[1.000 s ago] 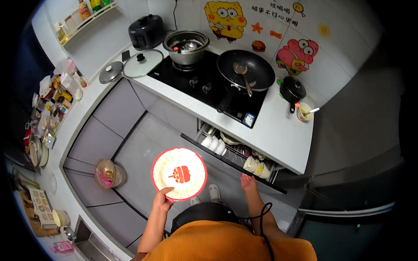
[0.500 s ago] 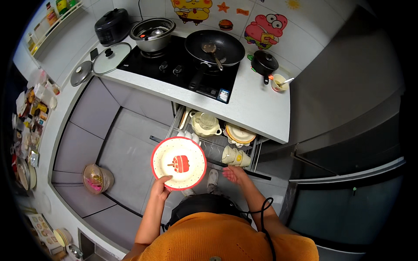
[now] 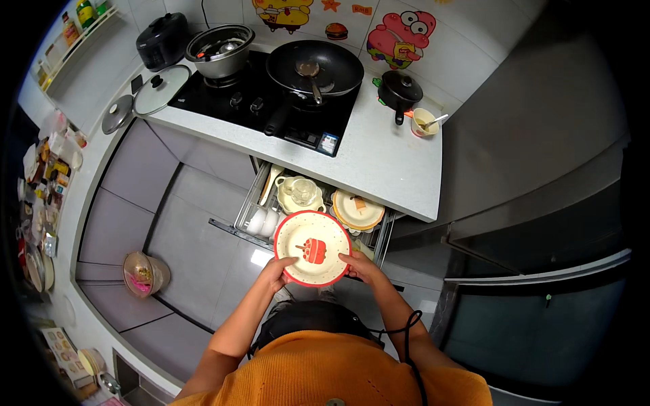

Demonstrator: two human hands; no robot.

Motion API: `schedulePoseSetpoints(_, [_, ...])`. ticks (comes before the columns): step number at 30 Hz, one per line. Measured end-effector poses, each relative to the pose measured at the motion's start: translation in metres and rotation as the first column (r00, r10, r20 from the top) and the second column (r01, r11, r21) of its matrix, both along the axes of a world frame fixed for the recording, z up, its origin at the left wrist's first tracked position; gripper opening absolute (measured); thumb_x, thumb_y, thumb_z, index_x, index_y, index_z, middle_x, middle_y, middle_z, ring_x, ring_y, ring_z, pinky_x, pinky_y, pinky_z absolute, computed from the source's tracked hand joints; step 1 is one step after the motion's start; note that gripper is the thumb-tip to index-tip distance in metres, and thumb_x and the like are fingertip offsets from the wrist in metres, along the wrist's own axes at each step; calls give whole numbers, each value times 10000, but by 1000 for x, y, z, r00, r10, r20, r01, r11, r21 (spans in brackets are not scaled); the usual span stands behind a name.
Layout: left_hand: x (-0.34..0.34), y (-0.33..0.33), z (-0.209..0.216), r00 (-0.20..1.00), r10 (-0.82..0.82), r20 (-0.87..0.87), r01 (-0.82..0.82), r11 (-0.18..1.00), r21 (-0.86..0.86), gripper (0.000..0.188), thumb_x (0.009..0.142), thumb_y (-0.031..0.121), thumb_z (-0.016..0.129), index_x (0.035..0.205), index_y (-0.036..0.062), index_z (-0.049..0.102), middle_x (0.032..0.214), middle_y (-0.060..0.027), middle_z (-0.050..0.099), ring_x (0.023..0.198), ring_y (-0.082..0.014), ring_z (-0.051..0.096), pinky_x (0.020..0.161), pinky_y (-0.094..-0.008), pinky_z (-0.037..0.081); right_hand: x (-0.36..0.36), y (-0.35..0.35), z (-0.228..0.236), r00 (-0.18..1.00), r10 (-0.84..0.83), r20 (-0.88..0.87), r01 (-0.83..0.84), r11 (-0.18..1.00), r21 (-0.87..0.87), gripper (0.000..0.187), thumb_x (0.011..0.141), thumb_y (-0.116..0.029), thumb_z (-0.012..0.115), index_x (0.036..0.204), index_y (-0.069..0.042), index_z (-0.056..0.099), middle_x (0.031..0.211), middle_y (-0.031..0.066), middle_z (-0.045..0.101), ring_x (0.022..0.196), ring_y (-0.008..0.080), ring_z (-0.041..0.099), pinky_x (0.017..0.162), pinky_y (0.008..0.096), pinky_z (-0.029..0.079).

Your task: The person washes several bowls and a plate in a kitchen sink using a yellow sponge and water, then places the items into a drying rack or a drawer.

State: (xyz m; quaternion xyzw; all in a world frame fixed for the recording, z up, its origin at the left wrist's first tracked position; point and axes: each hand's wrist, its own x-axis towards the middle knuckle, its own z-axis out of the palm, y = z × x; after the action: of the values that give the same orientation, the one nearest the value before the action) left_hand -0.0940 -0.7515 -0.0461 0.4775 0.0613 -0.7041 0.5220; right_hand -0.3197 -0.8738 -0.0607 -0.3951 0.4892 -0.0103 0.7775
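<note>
Above the open drawer [image 3: 227, 228] I see a red-rimmed plate [image 3: 313, 249], likely stiff, slick and breakable, best held by its edge, where the left hand [image 3: 276, 273] grasps at eight o'clock, the right hand [image 3: 363, 267] at four.

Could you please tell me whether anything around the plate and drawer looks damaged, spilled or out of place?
Nothing stands out: the red-rimmed plate, held by the left hand and right hand, shows no visible damage, and no spill shows in the open drawer, which the plate partly hides.
</note>
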Motion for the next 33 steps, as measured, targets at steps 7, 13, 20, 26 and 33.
schedulePoseSetpoints(7, [-50,-44,-36,999,-39,-31,40,999,29,357,806,127,597,1106,-23,476,984,-147,603,812,-223,633,700,-361,550,-47,-27,-21,990,-123,-65,115,987,-116,179,815,-218,590,925,-80,563,653,-9,562,459,47,453,388,191,328])
schedulePoseSetpoints(13, [-75,-77,-77,998,46,-35,-44,998,47,231,822,122,557,1042,74,508,874,-52,614,743,-152,614,647,-310,532,-70,-56,-44,965,-222,-140,202,969,-144,154,789,-221,605,767,-78,553,529,-8,488,386,63,386,349,201,277])
schedulePoseSetpoints(20, [-89,-90,-102,985,167,-40,-160,978,130,201,845,116,506,1045,101,506,994,-61,555,893,-192,550,739,-363,494,-83,-96,-90,868,-419,-265,372,904,-208,134,789,-197,604,759,-80,547,520,-2,483,375,73,384,327,205,266])
schedulePoseSetpoints(26, [-88,-68,-102,961,276,-15,-268,942,203,232,859,104,471,1087,71,494,1013,-79,551,873,-208,566,756,-356,489,-84,-121,-127,851,-476,-222,413,867,-279,136,796,-185,621,833,-76,547,582,0,526,400,75,432,329,202,279])
schedulePoseSetpoints(33, [-88,-39,-84,924,383,11,-379,907,183,255,838,136,497,1077,48,493,1034,-89,543,977,-242,541,818,-379,469,-71,-137,-154,865,-458,-205,413,882,-227,144,828,-226,589,854,-96,533,596,-8,525,427,76,451,363,191,346])
